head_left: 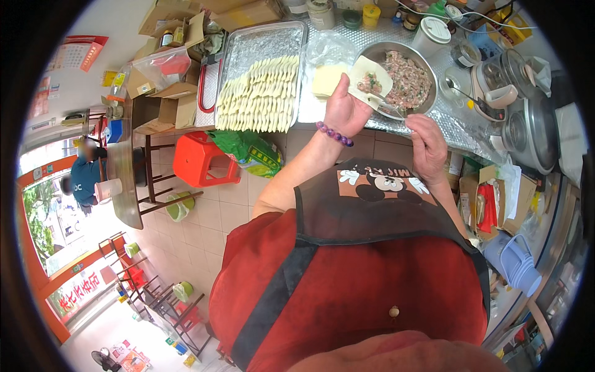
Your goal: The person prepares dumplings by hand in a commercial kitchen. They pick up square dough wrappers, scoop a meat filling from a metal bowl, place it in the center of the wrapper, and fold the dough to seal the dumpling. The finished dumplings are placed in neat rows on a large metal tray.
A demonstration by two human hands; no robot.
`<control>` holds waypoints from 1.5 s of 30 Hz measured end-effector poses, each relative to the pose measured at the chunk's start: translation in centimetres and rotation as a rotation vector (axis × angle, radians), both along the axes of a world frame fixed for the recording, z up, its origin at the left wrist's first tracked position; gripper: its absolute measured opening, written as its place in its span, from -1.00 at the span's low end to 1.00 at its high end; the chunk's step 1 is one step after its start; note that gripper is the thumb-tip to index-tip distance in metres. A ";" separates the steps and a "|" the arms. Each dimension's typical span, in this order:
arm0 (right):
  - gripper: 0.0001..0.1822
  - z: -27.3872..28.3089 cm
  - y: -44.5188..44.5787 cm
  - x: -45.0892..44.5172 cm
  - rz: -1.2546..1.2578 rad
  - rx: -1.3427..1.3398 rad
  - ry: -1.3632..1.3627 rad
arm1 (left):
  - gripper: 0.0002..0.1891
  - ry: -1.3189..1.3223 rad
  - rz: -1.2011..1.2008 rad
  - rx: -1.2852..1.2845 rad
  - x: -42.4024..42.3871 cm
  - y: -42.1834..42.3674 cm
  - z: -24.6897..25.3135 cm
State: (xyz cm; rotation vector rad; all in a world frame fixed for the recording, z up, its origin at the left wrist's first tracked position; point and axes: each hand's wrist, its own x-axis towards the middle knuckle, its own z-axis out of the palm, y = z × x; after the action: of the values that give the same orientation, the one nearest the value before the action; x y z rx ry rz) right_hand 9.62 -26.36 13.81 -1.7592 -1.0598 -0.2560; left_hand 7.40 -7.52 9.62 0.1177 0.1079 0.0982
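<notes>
On the palm and fingers of my left hand lies a pale square dough wrapper with a dab of minced filling on it. My right hand grips the end of a thin metal utensil, whose tip touches the wrapper near the filling. Behind the wrapper, partly covered by it, sits a steel bowl of minced meat with green bits. A stack of square wrappers lies left of my left hand. Farther left, a metal tray bears several rows of folded dumplings.
Jars and a white lidded tub stand along the counter's back. Right of the bowl are a kitchen scale and pot lids. Below lie a red stool and a green bag. A person is by the doorway.
</notes>
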 end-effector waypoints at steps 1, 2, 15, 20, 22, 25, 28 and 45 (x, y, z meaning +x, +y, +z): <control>-0.85 0.0 0.1 0.0 -0.004 0.011 0.017 | -0.49 0.000 0.011 -0.036 0.0 -0.1 0.0; -0.85 -0.1 0.2 -0.1 -0.008 0.023 0.035 | -0.51 0.000 0.022 -0.071 0.0 -0.2 0.1; -0.84 -2.6 0.5 0.3 -0.224 0.008 -0.133 | -0.52 0.007 0.030 -0.193 0.2 -2.2 -0.2; -0.83 -3.8 0.6 0.5 -0.331 -0.044 -0.202 | -0.52 0.072 0.001 -0.114 0.1 -1.9 -1.1; -0.84 -5.4 0.5 1.3 -0.433 -0.017 -0.030 | -0.52 0.110 -0.003 -0.064 -0.1 -1.6 -1.3; -0.84 -7.0 -0.1 3.1 -0.398 -0.114 0.093 | -0.53 0.139 0.017 -0.010 -0.3 -1.0 -1.3; -0.84 -8.0 -1.0 3.6 -0.313 -0.446 0.005 | -0.54 0.148 -0.018 -0.045 -0.3 -0.6 -1.8; -0.46 -3.7 2.5 2.4 -0.228 -0.245 -0.155 | -0.54 0.029 -0.142 0.001 -2.7 -0.1 1.1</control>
State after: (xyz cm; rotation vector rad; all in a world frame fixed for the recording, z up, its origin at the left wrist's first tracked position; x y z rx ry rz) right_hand 12.02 -23.90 10.10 -2.1131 -1.0339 -0.4242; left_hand 4.66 -7.59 10.74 0.1271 0.1282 -0.0454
